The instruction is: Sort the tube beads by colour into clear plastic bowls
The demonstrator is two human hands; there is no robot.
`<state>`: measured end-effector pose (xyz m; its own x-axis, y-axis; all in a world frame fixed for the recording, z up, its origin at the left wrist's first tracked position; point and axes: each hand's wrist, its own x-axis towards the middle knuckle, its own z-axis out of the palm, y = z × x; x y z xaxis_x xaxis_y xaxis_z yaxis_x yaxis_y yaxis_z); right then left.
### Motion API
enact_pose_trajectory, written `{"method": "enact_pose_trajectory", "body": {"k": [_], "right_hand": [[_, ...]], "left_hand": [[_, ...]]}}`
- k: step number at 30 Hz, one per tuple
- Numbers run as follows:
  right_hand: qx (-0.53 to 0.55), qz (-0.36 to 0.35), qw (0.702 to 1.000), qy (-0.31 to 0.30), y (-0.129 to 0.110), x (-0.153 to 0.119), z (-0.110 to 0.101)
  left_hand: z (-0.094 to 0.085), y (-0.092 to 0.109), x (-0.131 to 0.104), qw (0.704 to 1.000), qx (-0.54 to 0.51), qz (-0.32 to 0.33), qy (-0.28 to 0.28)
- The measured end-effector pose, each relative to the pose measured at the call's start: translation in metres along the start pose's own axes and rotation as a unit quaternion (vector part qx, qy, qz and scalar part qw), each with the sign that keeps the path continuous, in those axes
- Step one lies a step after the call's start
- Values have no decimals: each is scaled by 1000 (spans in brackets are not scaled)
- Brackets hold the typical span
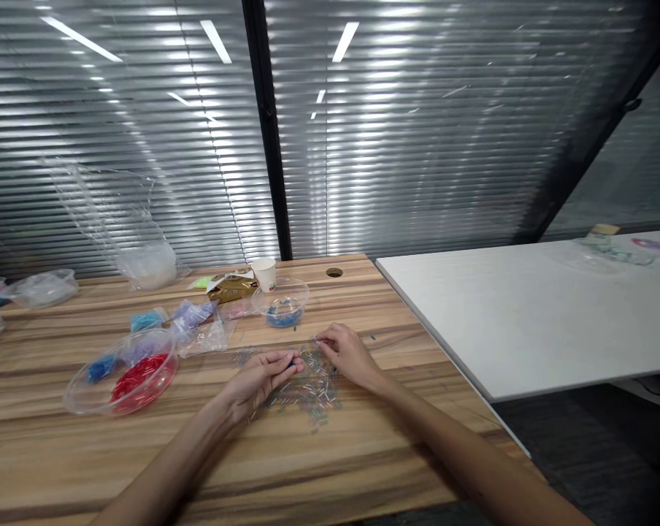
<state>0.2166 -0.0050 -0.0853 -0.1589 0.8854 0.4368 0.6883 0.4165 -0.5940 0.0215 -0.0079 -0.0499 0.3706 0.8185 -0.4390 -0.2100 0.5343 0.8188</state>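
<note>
Small clear and greyish tube-shaped pieces (322,387) lie scattered in a loose pile on the wood-grain table. Over the pile's left side is my left hand (264,372), palm partly turned up, its fingers curled together around a small dark blue piece (291,363). My right hand (346,352) is at the pile's upper right edge, thumb and fingertips pinched together; what sits in the pinch is too small to make out. Just beyond both hands stands a clear round bowl (307,291) with blue pieces (284,314) in it. A few loose blue pieces lie on the table nearby.
A clear tray (72,398) at left holds red pieces (138,381) and blue and purple packets. Behind it lie a purple bag (192,315), small plastic bags, a gold wrapper (231,287) and a paper cup (264,275). A white table (527,314) adjoins at right; window blinds rise behind.
</note>
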Motion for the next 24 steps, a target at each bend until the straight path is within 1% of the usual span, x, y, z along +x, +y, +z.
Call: {"method": "enact_pose_trajectory", "body": {"k": [17, 24], "right_hand": [[-15, -5, 1000, -12, 0, 0, 0], [-16, -16, 1000, -6, 2, 0, 1]], "left_hand": [[0, 0, -1, 1000, 5, 3, -4], [-1, -1, -1, 1000, 8, 4, -13]]}}
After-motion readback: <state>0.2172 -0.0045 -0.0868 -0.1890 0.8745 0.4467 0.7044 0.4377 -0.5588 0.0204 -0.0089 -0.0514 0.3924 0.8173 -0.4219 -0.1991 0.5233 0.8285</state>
